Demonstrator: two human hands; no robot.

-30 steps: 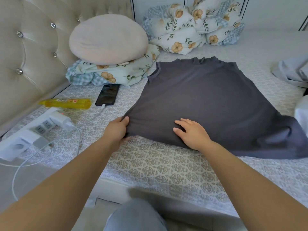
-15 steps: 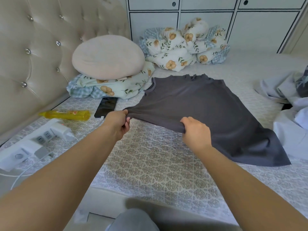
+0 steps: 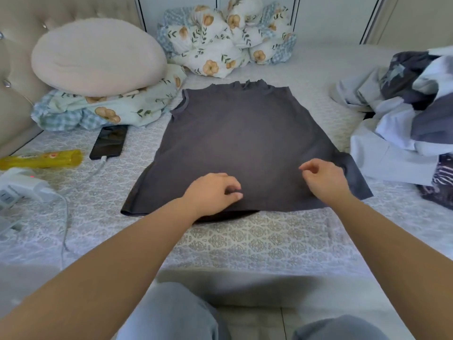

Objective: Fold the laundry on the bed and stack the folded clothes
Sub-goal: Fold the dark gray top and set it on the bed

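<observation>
Grey shirt (image 3: 240,148), pinched at its hem a moment earlier, lay flat; left hand (image 3: 210,192) and right hand (image 3: 323,179) hovered loosely curled, empty, at six o'clock, ready for folding.

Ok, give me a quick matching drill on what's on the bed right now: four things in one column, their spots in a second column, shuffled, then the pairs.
Things:
1. grey top
2. phone
3. yellow bottle
4. round cushion

Places:
A. on the floral bedding by the headboard
B. spread flat mid-bed, under both hands
C. left edge, beside the white power strip
D. between the bottle and the top, cable plugged in

Pairs: 1-B, 2-D, 3-C, 4-A
</observation>
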